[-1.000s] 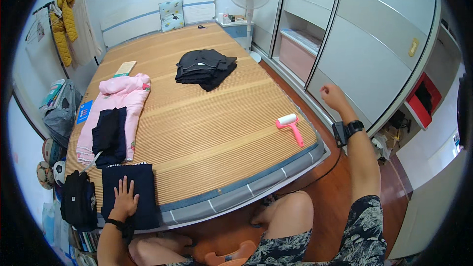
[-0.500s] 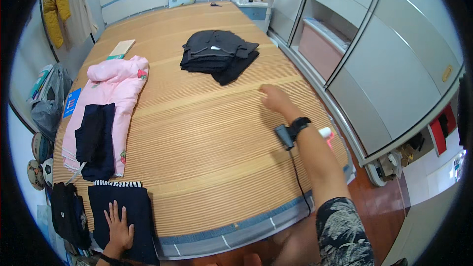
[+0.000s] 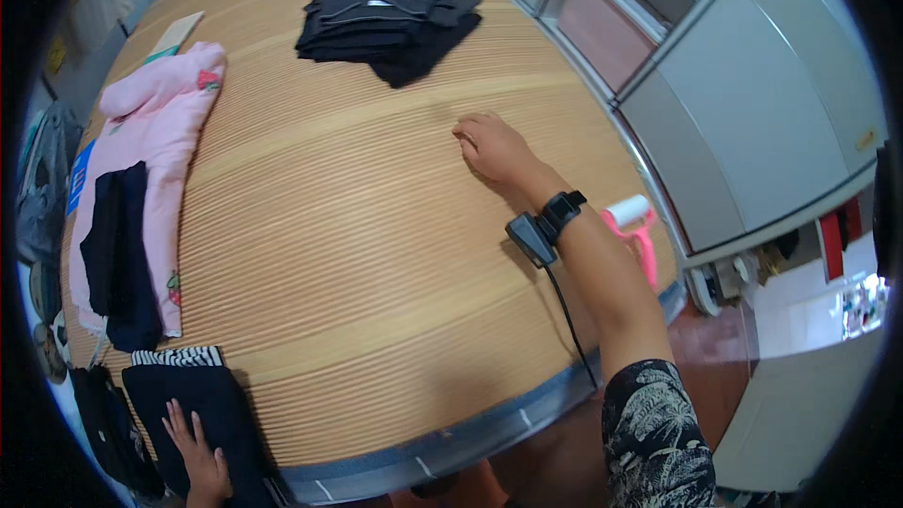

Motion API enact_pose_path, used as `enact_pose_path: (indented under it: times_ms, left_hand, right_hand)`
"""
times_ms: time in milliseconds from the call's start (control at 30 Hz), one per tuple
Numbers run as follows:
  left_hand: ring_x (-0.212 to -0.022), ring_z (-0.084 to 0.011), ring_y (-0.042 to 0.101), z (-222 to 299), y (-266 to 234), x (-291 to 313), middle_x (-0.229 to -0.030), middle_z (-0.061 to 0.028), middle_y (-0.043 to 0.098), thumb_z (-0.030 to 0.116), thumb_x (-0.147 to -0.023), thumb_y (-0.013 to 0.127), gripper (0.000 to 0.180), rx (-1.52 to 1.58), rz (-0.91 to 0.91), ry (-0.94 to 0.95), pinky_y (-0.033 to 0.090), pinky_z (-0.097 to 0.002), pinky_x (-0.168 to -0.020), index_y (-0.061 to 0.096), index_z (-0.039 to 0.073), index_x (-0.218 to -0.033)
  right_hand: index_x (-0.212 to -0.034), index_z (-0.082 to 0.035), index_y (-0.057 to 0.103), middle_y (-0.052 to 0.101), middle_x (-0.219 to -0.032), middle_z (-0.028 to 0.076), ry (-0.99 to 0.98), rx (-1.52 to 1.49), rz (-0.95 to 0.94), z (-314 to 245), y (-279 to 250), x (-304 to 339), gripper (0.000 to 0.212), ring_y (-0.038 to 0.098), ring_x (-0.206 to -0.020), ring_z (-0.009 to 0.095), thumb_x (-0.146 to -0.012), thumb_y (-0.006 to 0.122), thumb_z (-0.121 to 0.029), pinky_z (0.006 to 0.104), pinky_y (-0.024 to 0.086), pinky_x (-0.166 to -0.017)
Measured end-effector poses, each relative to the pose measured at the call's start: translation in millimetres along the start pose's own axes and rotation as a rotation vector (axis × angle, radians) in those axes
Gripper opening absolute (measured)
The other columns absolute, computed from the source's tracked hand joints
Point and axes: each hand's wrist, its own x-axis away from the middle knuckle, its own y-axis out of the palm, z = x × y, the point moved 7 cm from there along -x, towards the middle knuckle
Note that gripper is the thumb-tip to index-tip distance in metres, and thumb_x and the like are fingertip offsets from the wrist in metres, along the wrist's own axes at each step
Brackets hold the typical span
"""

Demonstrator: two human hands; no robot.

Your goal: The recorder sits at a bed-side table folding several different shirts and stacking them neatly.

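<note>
Navy garment | under left hand, fingers spread, gripping nothing | right hand half-open, seemingly empty | apparently steadying; to touch black pile, calls for further reach

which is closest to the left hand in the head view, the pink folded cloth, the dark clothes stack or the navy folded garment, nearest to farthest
1. Navy folded garment: directly under the left hand.
2. Pink folded cloth: ahead, beyond the garment.
3. Dark clothes stack: farthest, ahead and to the right.
</note>
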Motion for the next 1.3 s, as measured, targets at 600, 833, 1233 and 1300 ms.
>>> enact_pose_path:
  times_ms: [600, 833, 1233, 1300]
  left_hand:
    - [-0.142, -0.0369, 0.016, 37, -53, -3, -0.153, -0.0201, 0.018, 0.015, -0.084, 0.053, 0.063, 0.031, 0.029, -0.074, 0.007, -0.0534, -0.115, 0.032, 0.003, -0.142]
    - [-0.087, -0.0309, 0.057, 156, -190, 60, -0.093, -0.0113, 0.061, 0.010, -0.071, 0.067, 0.024, 0.131, 0.391, 0.367, 0.042, -0.0409, -0.079, 0.063, 0.004, -0.093]
    - [-0.108, -0.0319, 0.055, 336, -276, 83, -0.117, -0.0135, 0.057, 0.030, -0.070, 0.075, 0.068, 0.252, 0.519, 0.974, 0.042, -0.0421, -0.095, 0.048, 0.005, -0.127]
    - [-0.110, -0.0322, 0.055, 344, -266, 75, -0.117, -0.0137, 0.057, 0.031, -0.069, 0.076, 0.071, 0.277, 0.473, 1.079, 0.041, -0.0426, -0.097, 0.047, 0.006, -0.129]
  right_hand:
    - [-0.085, -0.007, 0.067, 0.068, -0.087, 0.011, 0.222, 0.577, -0.308, 5, -202, 171, 0.013, 0.066, -0.084, 0.030, -0.080, 0.057, -0.011, 0.0416, 0.052, -0.070]
    - [-0.068, -0.010, 0.069, 0.068, -0.070, 0.007, -0.291, 0.679, -0.159, -185, -185, 140, 0.014, 0.067, -0.070, 0.024, -0.078, 0.059, -0.012, 0.0399, 0.048, -0.060]
    - [-0.075, -0.015, 0.071, 0.070, -0.074, 0.002, -0.552, 0.552, -0.429, -418, -91, 158, 0.005, 0.066, -0.069, 0.022, -0.073, 0.070, -0.019, 0.0385, 0.042, -0.059]
    - [-0.076, -0.015, 0.072, 0.070, -0.075, 0.002, -0.508, 0.567, -0.489, -423, -90, 162, 0.007, 0.067, -0.070, 0.023, -0.071, 0.071, -0.019, 0.0387, 0.043, -0.059]
